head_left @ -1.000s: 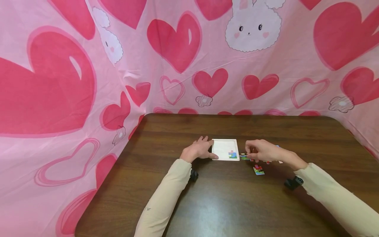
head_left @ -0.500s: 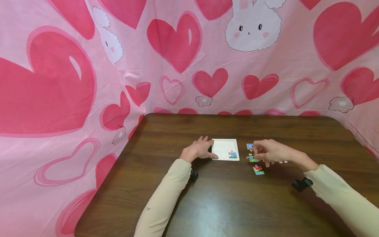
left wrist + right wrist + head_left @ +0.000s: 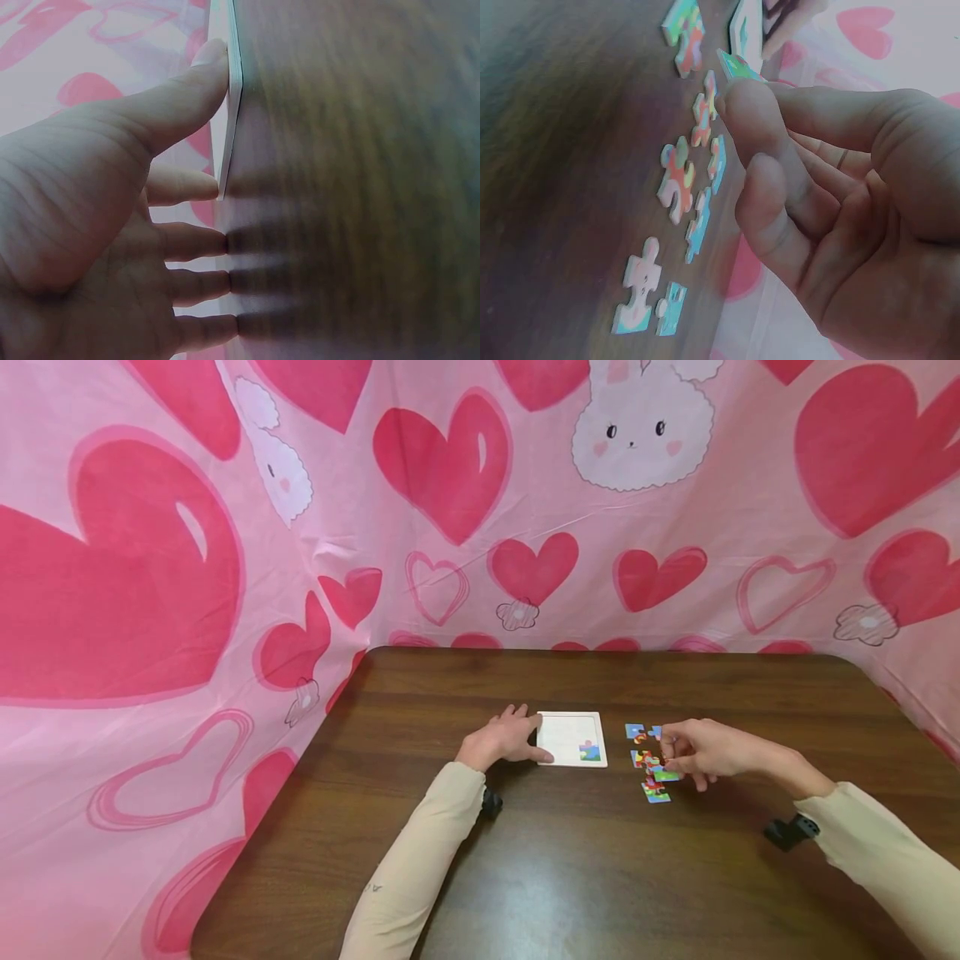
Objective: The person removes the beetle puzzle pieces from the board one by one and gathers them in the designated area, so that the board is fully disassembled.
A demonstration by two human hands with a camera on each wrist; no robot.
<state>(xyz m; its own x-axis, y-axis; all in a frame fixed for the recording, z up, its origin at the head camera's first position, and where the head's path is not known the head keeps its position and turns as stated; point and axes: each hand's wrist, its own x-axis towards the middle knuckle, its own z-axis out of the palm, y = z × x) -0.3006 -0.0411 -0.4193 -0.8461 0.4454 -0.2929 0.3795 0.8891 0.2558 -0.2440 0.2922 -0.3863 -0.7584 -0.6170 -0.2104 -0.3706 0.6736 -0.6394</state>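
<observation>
A white square puzzle tray [image 3: 558, 733] lies on the table, with a colourful jigsaw piece [image 3: 590, 752] in its near right corner. My left hand [image 3: 505, 737] rests at the tray's left side, thumb and index finger touching its edge and the other fingers spread straight on the table. To the right of the tray, my right hand [image 3: 708, 750] pinches a green-and-blue jigsaw piece [image 3: 737, 66] between thumb and finger, held above several loose pieces. A red-and-green loose piece [image 3: 654, 792] lies nearest me.
Several loose jigsaw pieces, among them a pink one [image 3: 640, 285] and a red-and-pink one [image 3: 676, 180], lie beside and under my right hand. Blue pieces [image 3: 634, 731] are at the far side. The brown wooden table [image 3: 525, 877] meets a pink heart-patterned cloth [image 3: 540, 510] behind.
My right hand has moved right, away from the tray, carrying the green-and-blue jigsaw piece with it; loose pieces it covered now show. The left hand and tray have not moved.
</observation>
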